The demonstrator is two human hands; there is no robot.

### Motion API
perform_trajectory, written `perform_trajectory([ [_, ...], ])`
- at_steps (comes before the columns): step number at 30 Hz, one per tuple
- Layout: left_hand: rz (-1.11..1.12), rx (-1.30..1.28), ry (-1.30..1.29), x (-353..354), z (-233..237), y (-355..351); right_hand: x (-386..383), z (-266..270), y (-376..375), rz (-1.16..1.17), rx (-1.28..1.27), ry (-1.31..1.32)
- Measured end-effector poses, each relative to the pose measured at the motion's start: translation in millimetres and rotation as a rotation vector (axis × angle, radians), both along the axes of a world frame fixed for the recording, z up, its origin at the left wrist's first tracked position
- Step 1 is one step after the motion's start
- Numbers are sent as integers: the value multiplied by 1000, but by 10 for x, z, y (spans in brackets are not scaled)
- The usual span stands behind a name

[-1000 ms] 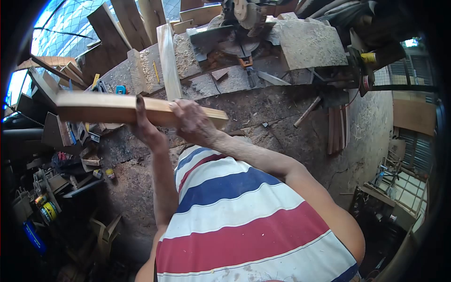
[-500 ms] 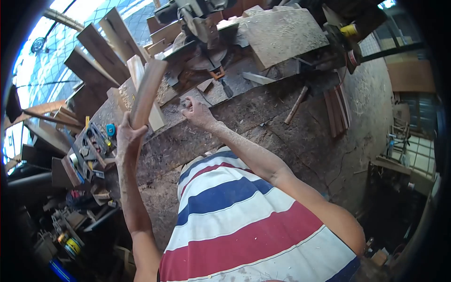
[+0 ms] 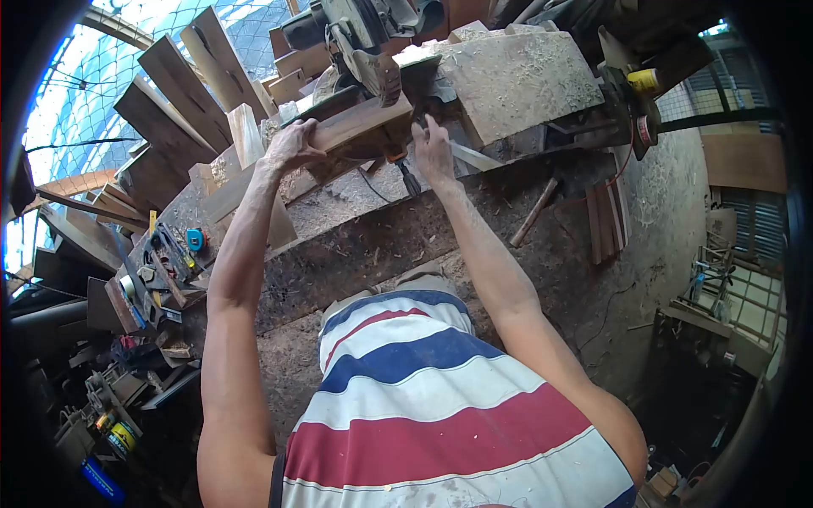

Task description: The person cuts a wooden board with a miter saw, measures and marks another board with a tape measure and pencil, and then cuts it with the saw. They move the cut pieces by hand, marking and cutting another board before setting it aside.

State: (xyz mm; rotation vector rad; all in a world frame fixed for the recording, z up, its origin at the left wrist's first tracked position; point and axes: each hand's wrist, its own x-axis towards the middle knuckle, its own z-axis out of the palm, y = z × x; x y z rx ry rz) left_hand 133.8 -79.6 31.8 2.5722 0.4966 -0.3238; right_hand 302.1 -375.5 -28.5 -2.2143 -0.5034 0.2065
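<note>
Gripping the wooden board point(image 3: 360, 127) under the miter saw point(image 3: 360, 38) at the far edge of the workbench point(image 3: 364, 245), our left hand point(image 3: 292, 146) clamps its fingers over it. Our right hand point(image 3: 432, 144), fingers extended, touches its end. We judge it stiff and weighty, best held by the long edges.

Two hands point(image 3: 292, 146); one wood block point(image 3: 360, 127); one saw point(image 3: 356, 34); one hammer point(image 3: 533, 212).

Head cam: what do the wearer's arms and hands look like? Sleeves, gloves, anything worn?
Both arms are bare up to the shoulder, with no sleeves. The left hand and right hand are ungloved, and no watch, ring or wristband shows. The only clothing in view is a sleeveless shirt with wide red, white and blue horizontal stripes, flecked with dust near the bottom.
</note>
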Motion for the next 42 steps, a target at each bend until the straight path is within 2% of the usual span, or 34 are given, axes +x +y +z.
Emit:
perform_trajectory([
  [2,1,72,27,71,-137,-20,370,-110,234,33,45,55],
  [5,86,295,-236,-63,-462,-150,634,-95,408,131,30,217],
  [6,137,430,-425,-205,-496,-251,686,-114,449,120,45,243],
  [9,487,504,-155,-689,-383,-247,811,-103,536,109,55,262],
  [12,308,433,-233,-958,-619,132,894,-157,643,81,77,299],
  [15,393,341,-305,-710,-694,236,1104,-305,766,32,99,212],
  [19,358,425,-263,-523,-641,218,1305,-332,767,15,176,405],
  [20,348,421,-151,-495,-607,247,1358,-255,727,82,105,359],
  [21,347,392,-115,-473,-571,265,1497,-128,721,123,14,525],
  [22,344,360,-75,-451,-463,227,1737,-71,728,79,62,698],
  [23,339,329,-41,-430,-407,233,2061,143,793,141,27,565],
  [24,285,362,-185,-470,-604,337,2065,720,819,143,305,396],
  [25,301,307,-127,-433,-588,378,2172,1351,922,265,353,312],
  [26,314,247,-69,-405,-529,392,1895,2185,999,277,433,368],
  [27,325,186,-15,-377,-498,402,1710,2682,1137,369,458,431],
  [29,289,163,-48,-378,-526,450,1731,2772,1695,315,297,121],
  [30,280,154,-56,-389,-529,463,1692,2584,2116,115,185,-132],
  [32,271,159,-75,-414,-524,490,1567,2696,2299,49,12,-237],
  [34,270,177,-92,-449,-561,511,1649,2973,2111,317,-138,62],
  [36,261,177,-60,-444,-589,510,1665,2913,2017,322,-111,39],
  [39,213,218,-161,-522,-665,555,1540,2751,1798,336,-24,0],
  [40,225,218,-155,-498,-912,640,1448,2717,1705,303,8,45],
  [42,224,220,-162,-526,-877,554,1228,2590,1407,243,62,114],
])
